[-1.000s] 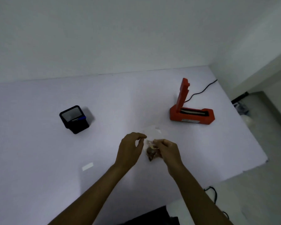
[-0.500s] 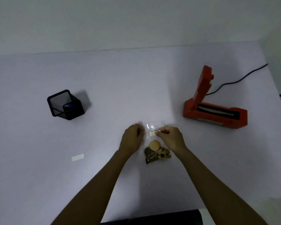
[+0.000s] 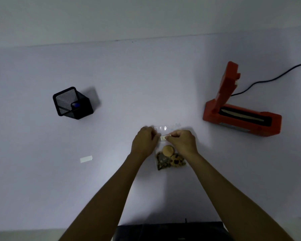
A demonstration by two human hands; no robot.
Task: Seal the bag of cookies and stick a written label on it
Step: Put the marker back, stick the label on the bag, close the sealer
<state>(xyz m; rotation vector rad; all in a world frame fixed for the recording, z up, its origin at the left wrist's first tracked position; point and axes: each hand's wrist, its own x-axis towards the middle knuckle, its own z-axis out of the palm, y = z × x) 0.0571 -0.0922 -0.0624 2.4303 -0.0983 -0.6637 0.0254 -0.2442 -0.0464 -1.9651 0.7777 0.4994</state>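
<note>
A clear plastic bag of cookies [image 3: 169, 158] lies flat on the white table, its cookies bunched at the near end. Over the bag's upper part, a small white written label [image 3: 164, 137] is pinched in the fingertips of my right hand [image 3: 182, 141]. My left hand [image 3: 143, 142] rests on the bag's left edge, fingers curled at the label's left end. Whether the label touches the plastic I cannot tell.
An orange heat sealer [image 3: 240, 117] stands at the right with its lid raised and a black cord [image 3: 271, 79] trailing right. A black mesh pen cup [image 3: 72, 103] sits at the left. A white paper strip [image 3: 86, 159] lies near the left front.
The view has swung down and to the left. The bag went from held up between my hands to lying flat, and both hands now sit at its upper part with the label.
</note>
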